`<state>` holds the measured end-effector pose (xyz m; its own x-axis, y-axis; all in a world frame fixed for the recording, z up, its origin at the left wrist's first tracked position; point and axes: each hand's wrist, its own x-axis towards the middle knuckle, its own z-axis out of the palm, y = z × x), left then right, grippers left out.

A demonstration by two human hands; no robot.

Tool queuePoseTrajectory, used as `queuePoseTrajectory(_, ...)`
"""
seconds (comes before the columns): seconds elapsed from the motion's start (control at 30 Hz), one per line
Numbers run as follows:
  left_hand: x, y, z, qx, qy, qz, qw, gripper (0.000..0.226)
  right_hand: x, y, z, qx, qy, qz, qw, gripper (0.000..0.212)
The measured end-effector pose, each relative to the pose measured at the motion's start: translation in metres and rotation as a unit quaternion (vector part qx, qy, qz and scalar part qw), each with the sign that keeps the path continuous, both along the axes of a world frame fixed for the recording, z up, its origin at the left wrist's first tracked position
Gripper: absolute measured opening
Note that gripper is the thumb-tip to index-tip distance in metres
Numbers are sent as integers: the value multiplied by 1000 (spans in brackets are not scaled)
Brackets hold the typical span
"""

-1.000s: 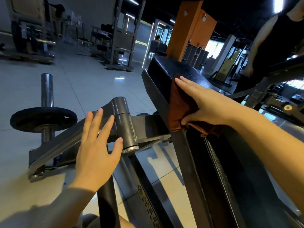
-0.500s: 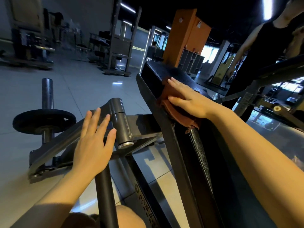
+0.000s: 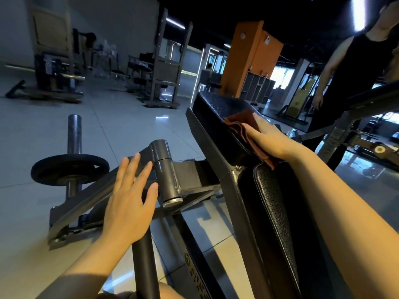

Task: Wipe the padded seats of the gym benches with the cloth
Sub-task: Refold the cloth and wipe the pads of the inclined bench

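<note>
Cloth (image 3: pixel 241 128) (brown, folded) on black pad (image 3: pixel 218 104) | right hand (image 3: pixel 267 134) presses it flat-fingered | left hand (image 3: pixel 129 199) spread, grasping nothing, over frame (image 3: pixel 190 175)

A black, pebble-textured padded bench seat (image 3: pixel 218 106) slopes upward on a grey steel frame. A folded rust-brown cloth (image 3: pixel 239 128) lies bunched on its upper pad.

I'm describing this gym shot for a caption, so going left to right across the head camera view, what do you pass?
Weight plate → left hand → grey steel post → brown cloth → right hand → person in black.
</note>
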<state>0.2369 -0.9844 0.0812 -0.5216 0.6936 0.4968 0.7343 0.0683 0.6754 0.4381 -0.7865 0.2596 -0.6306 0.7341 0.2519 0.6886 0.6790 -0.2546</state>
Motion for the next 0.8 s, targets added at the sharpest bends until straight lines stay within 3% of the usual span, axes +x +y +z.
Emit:
queuePoseTrajectory(0.17,-1,-2,2,-25,14,7,1000,58,6,-33,-6,11,-28,25,999,65)
queuePoseTrajectory(0.3,1,-5,6,-60,51,28,997,58,9,-60,-11,35,-126,56,990,83)
queuePoseTrajectory(0.53,-14,-5,1,-48,84,-2,995,76,-27,-53,-10,70,-160,-25,984,114)
queuePoseTrajectory(0.7,-61,19,26,27,33,10,999,61,-94,-3,14,54,-163,-66,983,110)
queuePoseTrajectory(0.8,-86,45,40,53,20,-21,998,59,-144,24,26,40,-118,-90,988,100)
